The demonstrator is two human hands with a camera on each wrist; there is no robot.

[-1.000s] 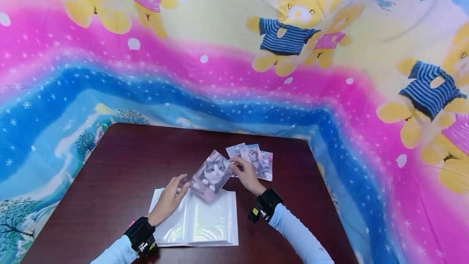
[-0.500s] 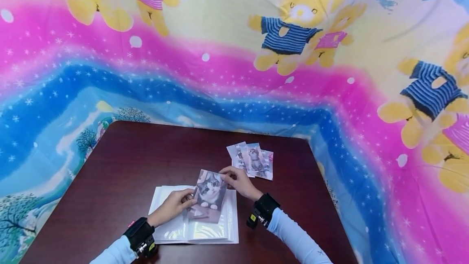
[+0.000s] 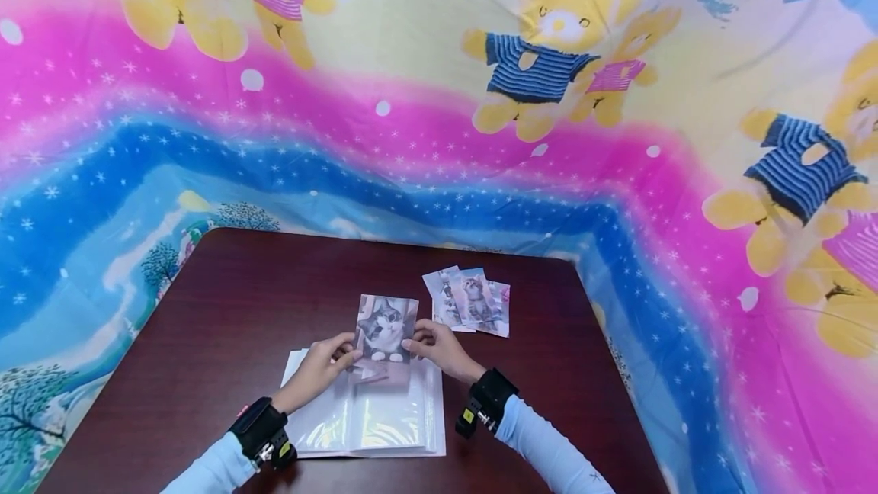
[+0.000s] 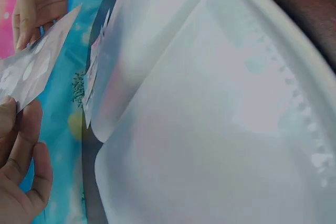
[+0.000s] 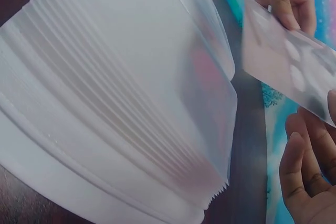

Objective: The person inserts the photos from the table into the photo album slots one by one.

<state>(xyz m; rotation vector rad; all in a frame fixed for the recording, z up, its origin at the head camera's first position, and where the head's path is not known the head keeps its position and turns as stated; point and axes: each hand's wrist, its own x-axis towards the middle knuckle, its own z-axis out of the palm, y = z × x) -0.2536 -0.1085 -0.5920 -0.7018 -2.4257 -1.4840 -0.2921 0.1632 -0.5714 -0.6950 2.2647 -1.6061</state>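
Observation:
A cat photo [image 3: 386, 330] is held up over an open photo album [image 3: 391, 425] with clear sleeves. My left hand [image 3: 318, 368] pinches the photo's left edge between thumb and fingers. At its right edge my right hand [image 3: 446, 349] pinches it too. In the left wrist view the photo [image 4: 39, 64] is seen at a slant, beyond the album's pages [image 4: 210, 103]. The right wrist view has the photo [image 5: 286, 56] past the layered sleeve edges [image 5: 115, 93]; no picture can be made out in the sleeves facing up.
Several overlapping cat photos [image 3: 473, 299] lie on the dark wooden table [image 3: 309, 280], to the right behind the album. A printed cloth [image 3: 411, 151] with bears hangs around the table's back and sides.
The photo has turned from a slant to upright and is now held by both hands. My left hand has taken its left edge; my right hand has moved down along the right edge.

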